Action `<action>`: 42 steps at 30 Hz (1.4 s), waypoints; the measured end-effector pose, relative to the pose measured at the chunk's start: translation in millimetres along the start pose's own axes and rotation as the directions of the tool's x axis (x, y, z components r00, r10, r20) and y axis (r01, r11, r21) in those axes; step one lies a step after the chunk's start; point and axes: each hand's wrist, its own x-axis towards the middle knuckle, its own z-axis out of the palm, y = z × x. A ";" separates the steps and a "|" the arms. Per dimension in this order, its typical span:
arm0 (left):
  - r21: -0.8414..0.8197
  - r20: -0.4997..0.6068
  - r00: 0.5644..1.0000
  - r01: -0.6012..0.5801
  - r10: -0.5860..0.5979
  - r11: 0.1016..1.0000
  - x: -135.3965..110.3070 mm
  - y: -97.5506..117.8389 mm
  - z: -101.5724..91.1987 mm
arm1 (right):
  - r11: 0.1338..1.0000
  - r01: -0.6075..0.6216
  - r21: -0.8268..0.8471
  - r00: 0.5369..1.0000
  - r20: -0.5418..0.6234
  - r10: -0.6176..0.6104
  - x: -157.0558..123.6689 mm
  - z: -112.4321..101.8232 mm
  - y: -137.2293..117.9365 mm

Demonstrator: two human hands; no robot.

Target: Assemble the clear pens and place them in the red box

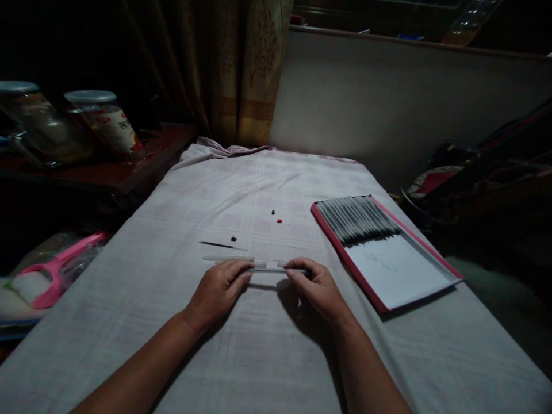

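Note:
Between my two hands a slim pen (269,270) is held level, just above the cloth. My left hand (224,284) pinches its left end, and my right hand (317,284) pinches the right end, where a dark tip shows. Behind my left hand lie clear pen parts (228,258), partly hidden by the fingers. A dark ink refill (219,245) rests a little farther off, with a small black piece (233,238) beside it. Farther back are another tiny black piece (273,212) and a small red piece (279,221).
At right, a red-edged box (414,282) holds a row of many pens (357,218) at its far end. Pink scissors (54,276) lie beyond the left edge of the cloth-covered table (241,356). Jars (106,123) stand on a dark side table (146,164).

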 end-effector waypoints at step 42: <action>-0.282 0.072 0.959 0.284 -0.275 0.917 -1.9 -7.5 3.8 | 0.850 0.082 -0.521 0.874 -0.372 -0.313 29.5 -73.5 -33.3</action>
